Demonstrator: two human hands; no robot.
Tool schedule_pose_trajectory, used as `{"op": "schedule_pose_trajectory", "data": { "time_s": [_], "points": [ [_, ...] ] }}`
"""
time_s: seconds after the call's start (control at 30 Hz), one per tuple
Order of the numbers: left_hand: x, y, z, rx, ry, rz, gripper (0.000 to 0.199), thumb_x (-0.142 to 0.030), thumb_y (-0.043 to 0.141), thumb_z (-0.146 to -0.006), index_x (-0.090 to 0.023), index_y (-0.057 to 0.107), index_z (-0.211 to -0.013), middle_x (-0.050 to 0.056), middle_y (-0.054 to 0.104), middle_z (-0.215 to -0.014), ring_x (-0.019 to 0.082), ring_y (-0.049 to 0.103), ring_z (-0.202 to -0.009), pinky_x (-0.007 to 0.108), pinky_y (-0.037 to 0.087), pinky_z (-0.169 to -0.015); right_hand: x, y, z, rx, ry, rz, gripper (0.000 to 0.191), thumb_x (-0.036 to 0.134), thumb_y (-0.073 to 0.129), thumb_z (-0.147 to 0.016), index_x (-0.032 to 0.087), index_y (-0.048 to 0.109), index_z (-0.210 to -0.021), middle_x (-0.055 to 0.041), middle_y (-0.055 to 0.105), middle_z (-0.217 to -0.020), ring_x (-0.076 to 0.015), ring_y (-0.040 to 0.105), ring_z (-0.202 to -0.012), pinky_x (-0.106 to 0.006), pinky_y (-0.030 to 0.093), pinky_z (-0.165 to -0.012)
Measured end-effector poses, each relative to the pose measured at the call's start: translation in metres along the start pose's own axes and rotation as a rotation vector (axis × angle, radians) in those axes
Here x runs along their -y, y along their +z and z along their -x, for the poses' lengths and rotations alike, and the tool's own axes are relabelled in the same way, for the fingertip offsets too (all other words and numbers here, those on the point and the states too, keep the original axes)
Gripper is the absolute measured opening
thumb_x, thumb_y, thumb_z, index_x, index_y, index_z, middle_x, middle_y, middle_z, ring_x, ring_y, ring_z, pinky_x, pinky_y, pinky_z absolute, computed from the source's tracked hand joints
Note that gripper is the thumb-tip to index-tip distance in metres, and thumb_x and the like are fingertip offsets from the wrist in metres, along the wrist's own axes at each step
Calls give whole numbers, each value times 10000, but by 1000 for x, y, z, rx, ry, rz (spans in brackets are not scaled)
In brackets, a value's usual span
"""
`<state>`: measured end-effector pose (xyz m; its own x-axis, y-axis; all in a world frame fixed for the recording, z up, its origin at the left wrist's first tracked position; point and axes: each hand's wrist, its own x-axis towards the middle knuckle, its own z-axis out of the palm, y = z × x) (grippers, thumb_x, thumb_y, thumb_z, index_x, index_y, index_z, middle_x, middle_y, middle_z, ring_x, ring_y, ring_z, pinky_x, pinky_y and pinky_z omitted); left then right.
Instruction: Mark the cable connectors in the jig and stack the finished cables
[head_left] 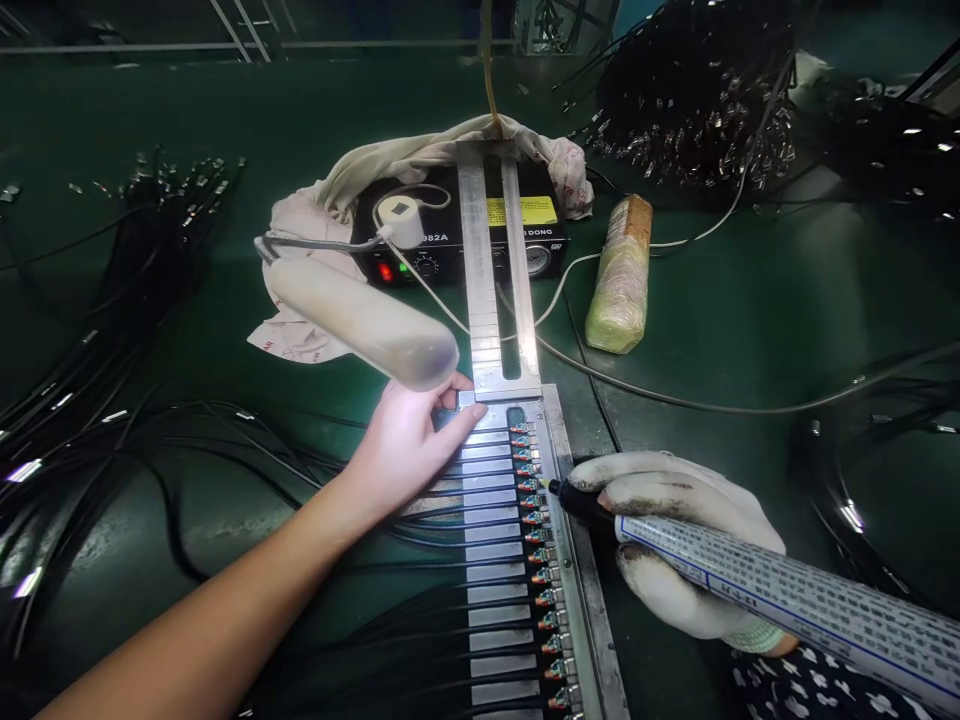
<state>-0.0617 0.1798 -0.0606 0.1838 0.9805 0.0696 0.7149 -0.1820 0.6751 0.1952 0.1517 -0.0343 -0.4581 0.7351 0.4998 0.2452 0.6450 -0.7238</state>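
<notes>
My left hand [405, 440], bare, grips the far end of a flat metal jig [491, 468], its thumb on the top edge and its fingers curled partly out of sight. Across the jig lies a row of black cables [495, 567], whose small connectors [541, 556] with orange and green parts line up on the right side. In its white glove, my right hand [697, 500] is closed around a printed glue tube [757, 580]. The tube's black nozzle [581, 498] points left, its tip at one of the upper connectors.
A slotted metal plate [484, 260] leans on a black control box [442, 268] beyond the jig. A white lamp [352, 315] hangs over my left hand. Beside the box lies a wrapped block [621, 285]. Cable bundles [690, 90] lie at far right, others [142, 240] at left.
</notes>
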Motion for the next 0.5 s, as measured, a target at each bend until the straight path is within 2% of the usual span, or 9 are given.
{"op": "schedule_pose_trajectory", "data": {
  "time_s": [0.5],
  "points": [
    [0,0,1,-2,-3,-1,161,-340,605,-881,-183,609,-915,1,534,-805,180,513,-784,316,402,-731,-3,0,2,6,19,6,186,141,631,-756,163,637,-941,-104,721,-997,-243,716,-881,-355,616,-721]
  ]
}}
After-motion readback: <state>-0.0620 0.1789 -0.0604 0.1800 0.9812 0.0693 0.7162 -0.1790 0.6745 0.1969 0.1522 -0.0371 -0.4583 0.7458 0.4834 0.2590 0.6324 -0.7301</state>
